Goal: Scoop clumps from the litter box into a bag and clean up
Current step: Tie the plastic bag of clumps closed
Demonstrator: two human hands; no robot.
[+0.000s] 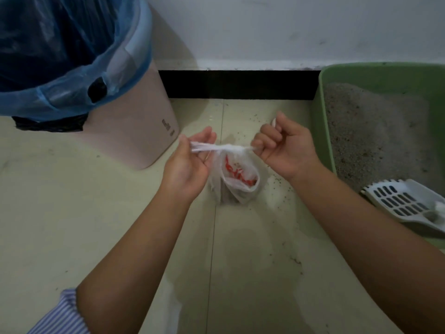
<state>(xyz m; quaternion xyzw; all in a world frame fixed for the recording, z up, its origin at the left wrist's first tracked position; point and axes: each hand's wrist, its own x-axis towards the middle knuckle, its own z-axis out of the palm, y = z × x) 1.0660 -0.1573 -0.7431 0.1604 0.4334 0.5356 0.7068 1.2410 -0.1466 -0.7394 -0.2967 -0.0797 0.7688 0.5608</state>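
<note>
Your left hand [186, 162] and right hand [284, 149] each pinch a twisted handle of the filled bag [237, 179], pulling its knot tight just left of the litter box [323, 131], where the scoop [401, 201] rests. Scooping looks done; binning and scattered grains remain, with open floor [72, 201] toward the lined bin [134, 121].

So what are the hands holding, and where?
The small plastic bag. The left hand and the right hand each grip one twisted handle at its top, pulling them apart.
</note>
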